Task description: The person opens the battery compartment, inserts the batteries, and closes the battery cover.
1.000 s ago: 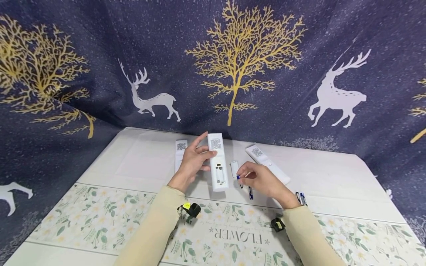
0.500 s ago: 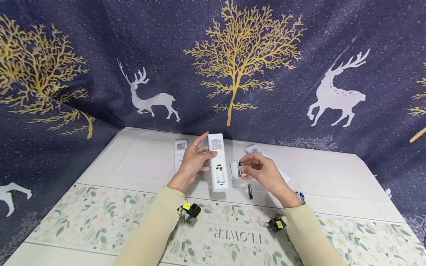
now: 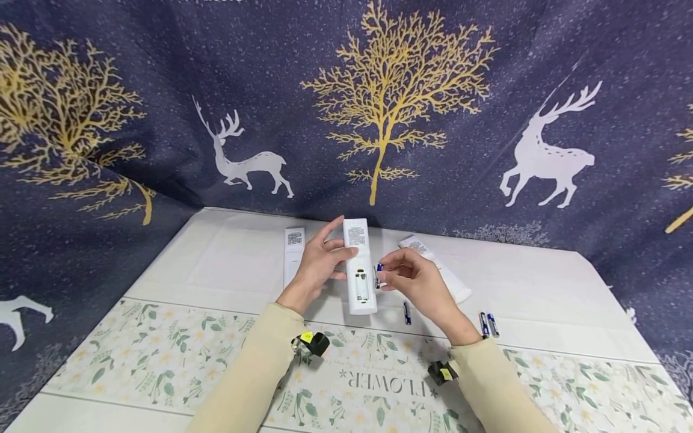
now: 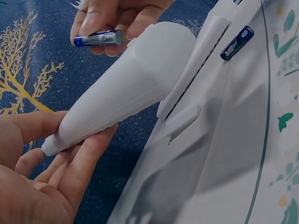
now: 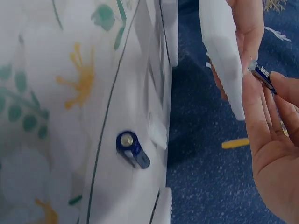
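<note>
Closer to the white remote (image 3: 355, 240) the pinched battery (image 4: 100, 38) has been brought since the earlier frames, when it was held lower and farther to the right; the remote itself has been shifted slightly rightward. By the left hand (image 3: 319, 264) the remote is gripped at its upper half, the thumb laid on the back and the other fingers placed along the side and beneath. In its back the battery compartment (image 3: 361, 287) is left uncovered, and its pale interior is seen with contacts at the upper end. Between the thumb and fingertips of the right hand (image 3: 417, 279), the battery is held just beside this compartment, outside it. Below that hand, a loose battery (image 3: 407, 313) is laid on the table (image 3: 541, 282), and two more batteries (image 3: 493, 325) are set side by side near the right sleeve (image 3: 489, 376). The held remote is flanked by a left remote (image 3: 294, 239) and an angled right remote (image 3: 456, 287), both partly hidden.
</note>
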`<state>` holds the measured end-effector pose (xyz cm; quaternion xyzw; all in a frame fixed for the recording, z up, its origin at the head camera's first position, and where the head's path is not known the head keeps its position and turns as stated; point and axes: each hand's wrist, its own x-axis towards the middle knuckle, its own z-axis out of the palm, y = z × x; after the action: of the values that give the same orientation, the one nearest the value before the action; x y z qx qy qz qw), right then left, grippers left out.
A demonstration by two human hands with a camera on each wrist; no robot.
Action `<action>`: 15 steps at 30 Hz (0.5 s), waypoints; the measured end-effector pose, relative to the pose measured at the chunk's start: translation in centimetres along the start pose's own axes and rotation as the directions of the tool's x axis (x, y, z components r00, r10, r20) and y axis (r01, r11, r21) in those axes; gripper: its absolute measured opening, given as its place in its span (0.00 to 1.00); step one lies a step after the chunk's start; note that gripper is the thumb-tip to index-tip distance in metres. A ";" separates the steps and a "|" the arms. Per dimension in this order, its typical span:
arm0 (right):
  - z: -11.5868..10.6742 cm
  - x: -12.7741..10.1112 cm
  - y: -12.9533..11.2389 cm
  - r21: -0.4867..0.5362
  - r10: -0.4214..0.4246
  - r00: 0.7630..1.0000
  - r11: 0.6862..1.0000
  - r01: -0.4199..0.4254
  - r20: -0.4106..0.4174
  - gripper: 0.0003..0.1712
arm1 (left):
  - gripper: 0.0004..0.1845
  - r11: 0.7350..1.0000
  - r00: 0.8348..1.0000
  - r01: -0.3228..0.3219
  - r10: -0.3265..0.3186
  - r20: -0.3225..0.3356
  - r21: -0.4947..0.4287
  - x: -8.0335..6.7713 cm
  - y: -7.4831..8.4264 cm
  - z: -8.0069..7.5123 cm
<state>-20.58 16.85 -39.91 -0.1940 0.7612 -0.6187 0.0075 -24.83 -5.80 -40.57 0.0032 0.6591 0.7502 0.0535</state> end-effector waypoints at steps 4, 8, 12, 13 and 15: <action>0.6 -0.1 0.0 -0.007 -0.025 1.000 1.000 0.025 0.001 0.13 | 0.43 1.000 1.000 -0.002 0.002 0.005 0.009 -0.1 0.1 0.1; 1.1 -0.1 0.1 -0.027 -0.052 0.999 0.998 0.052 -0.003 0.11 | 0.43 1.000 1.000 0.001 -0.001 0.006 0.012 -0.1 0.0 0.3; 1.4 -0.2 0.0 -0.062 -0.075 0.997 0.995 0.074 -0.007 0.10 | 0.43 1.000 1.000 0.001 -0.001 0.006 0.014 -0.1 0.0 0.4; 1.5 -0.2 -0.1 -0.075 -0.083 0.997 0.994 0.082 -0.005 0.11 | 0.43 1.000 1.000 0.000 0.000 0.007 0.015 -0.1 0.0 0.4; 1.6 -0.3 -0.2 -0.102 -0.103 0.995 0.990 0.102 -0.001 0.12 | 0.43 1.000 1.000 -0.001 0.001 0.009 0.017 -0.1 0.0 0.4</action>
<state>-19.82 15.45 -40.20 -0.2310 0.7808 -0.5794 -0.0366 -24.71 -5.37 -40.55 0.0074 0.6653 0.7445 0.0561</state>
